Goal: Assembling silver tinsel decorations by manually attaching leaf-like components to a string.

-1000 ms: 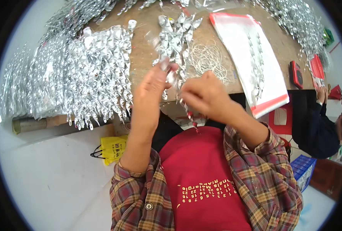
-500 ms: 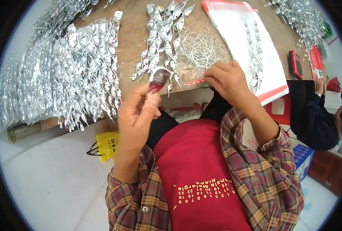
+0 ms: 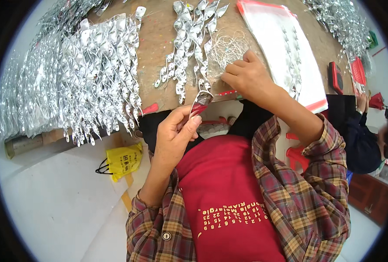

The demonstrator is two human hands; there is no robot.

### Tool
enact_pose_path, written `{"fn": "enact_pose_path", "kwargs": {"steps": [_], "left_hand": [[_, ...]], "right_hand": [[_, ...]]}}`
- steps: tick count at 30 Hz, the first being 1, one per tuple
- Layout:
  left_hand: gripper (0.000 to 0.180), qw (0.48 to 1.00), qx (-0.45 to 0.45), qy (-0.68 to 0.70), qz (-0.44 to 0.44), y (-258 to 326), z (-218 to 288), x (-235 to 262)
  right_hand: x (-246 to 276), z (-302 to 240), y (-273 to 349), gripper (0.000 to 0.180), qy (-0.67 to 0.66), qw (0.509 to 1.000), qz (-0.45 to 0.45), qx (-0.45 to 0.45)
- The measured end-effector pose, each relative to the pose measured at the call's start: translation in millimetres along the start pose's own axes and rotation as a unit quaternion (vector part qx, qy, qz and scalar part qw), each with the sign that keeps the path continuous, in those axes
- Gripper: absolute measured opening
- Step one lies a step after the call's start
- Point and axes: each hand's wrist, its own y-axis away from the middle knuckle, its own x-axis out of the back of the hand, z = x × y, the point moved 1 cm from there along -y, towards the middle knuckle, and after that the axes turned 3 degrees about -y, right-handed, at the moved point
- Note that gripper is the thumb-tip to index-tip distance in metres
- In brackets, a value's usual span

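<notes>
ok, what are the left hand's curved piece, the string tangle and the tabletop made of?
Curved piece in the left hand: likely metallised plastic or thin metal; mirror-glossy, apparently reflecting red.
String tangle: fibre or elastic, can't tell; thin pale loops.
Tabletop: probably wood; matt, worn brown.

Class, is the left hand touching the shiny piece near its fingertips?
Touching. The head view shows the left hand pinching the lower end of the shiny piece between thumb and fingers.
</notes>
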Motion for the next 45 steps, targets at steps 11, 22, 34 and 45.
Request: {"fn": "enact_pose_path", "kwargs": {"steps": [11, 22, 34, 45], "left_hand": [[0.023, 1.0, 0.005, 0.005, -0.019, -2, -5, -7], [0.03, 0.999, -0.004, -0.007, -0.033, -3, 3, -20], [0.029, 0.998, -0.024, -0.048, -0.021, -2, 2, -21], [0.031, 0.994, -0.07, -0.079, -0.012, -2, 3, -20]], "right_hand": [[-2, -5, 5, 0.01, -0.015, 0.997, -0.067, -0.024], [49, -59, 17, 0.005, -0.664, 0.63, 0.125, -0.383], [47, -70, 21, 0.011, -0.704, 0.598, 0.116, -0.365], [46, -66, 18, 0.013, -0.714, 0.565, 0.102, -0.401]]}}
